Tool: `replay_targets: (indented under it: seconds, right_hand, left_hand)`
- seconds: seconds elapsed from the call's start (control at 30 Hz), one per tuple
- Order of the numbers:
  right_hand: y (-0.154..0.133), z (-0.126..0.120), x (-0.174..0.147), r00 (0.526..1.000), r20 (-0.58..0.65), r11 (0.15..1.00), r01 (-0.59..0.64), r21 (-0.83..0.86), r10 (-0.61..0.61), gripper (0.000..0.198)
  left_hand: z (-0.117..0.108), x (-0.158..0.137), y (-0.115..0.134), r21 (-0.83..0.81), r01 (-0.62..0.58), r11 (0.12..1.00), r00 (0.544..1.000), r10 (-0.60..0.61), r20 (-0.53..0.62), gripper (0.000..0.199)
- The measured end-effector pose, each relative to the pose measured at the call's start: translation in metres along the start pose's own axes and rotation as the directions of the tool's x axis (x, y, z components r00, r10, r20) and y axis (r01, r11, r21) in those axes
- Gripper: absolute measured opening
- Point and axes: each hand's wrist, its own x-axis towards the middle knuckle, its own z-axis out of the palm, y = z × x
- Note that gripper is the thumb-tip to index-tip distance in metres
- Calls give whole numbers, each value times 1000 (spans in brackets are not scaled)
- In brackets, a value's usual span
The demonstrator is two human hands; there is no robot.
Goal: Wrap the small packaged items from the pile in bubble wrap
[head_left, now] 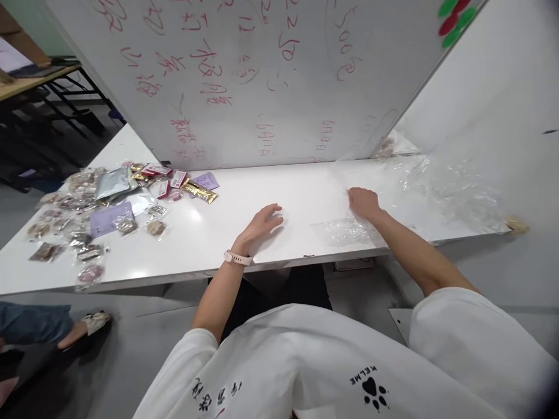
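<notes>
My left hand (pixel 264 223) hovers over or rests on the white table near its front edge, fingers apart and nothing in them. A pale pink band (pixel 238 258) circles that wrist. Farther right, my right hand (pixel 364 202) is closed in a fist on crinkled, see-through plastic, which looks like a clear plastic bag (pixel 347 231). Part of the plastic lies flat below the fist; its far edges are hard to make out. To the right spreads a larger heap of crumpled clear plastic (pixel 458 186).
Small sealed packets (pixel 81 203) cover the table's left end, with a purple pouch (pixel 109 220), a silver pouch (pixel 114 183) and a gold sachet (pixel 200 190). A whiteboard (pixel 244 105) with red writing stands behind the white table (pixel 174 250). Another person's foot (pixel 89 326) shows at lower left.
</notes>
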Motion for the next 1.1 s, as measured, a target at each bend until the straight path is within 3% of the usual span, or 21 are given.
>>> replay_targets:
  seconds: [0.07, 0.13, 0.23, 0.3, 0.37, 0.43, 0.5, 0.63, 0.73, 0.8, 1.0, 1.1]
  right_hand:
    - [-1, -19, 1, 995, -60, 996, -82, -21, 81, 35]
    - [-4, -49, 1, 974, -209, 994, -103, -46, 91, 40]
    - [-29, -88, -9, 880, -444, 982, 112, -154, -170, 46]
    - [-64, -94, -28, 776, -475, 909, 332, -251, -415, 44]
    - [-109, -77, -53, 660, -447, 797, 521, -306, -603, 39]
    - [-151, -41, -80, 560, -378, 670, 678, -302, -737, 36]
    - [-179, 1, -102, 510, -266, 568, 788, -238, -818, 38]
    - [-182, 59, -114, 529, -148, 528, 848, 48, -836, 36]
    - [-159, 69, -105, 557, -114, 531, 824, 196, -823, 46]
    - [-146, 69, -98, 578, -102, 544, 804, 239, -810, 48]
    - [-132, 70, -90, 610, -146, 545, 773, 326, -778, 45]
    - [-132, 72, -91, 605, -175, 534, 780, 327, -777, 44]
  left_hand:
    - [-4, -22, -3, -35, -5, 999, 999, 3, -41, 44]
    - [-9, -41, -9, -88, 4, 996, 994, -14, -111, 42]
    - [-17, -58, -20, -216, 23, 976, 966, -77, -249, 40]
    - [-22, -63, -25, -304, 6, 953, 928, -118, -353, 39]
    - [-26, -66, -29, -349, -30, 937, 881, -140, -451, 37]
    - [-32, -71, -32, -338, -43, 940, 836, -151, -528, 36]
    - [-39, -79, -35, -272, -24, 962, 795, -147, -589, 34]
    - [-67, -99, -41, -59, 69, 996, 678, -91, -729, 30]
    - [-97, -107, -46, 103, 137, 985, 561, 8, -828, 25]
    - [-119, -103, -49, 170, 174, 970, 512, 58, -857, 21]
    - [-162, -49, -50, 176, 385, 906, 486, -37, -873, 17]
    - [-164, -9, -44, 178, 485, 856, 464, -79, -883, 38]
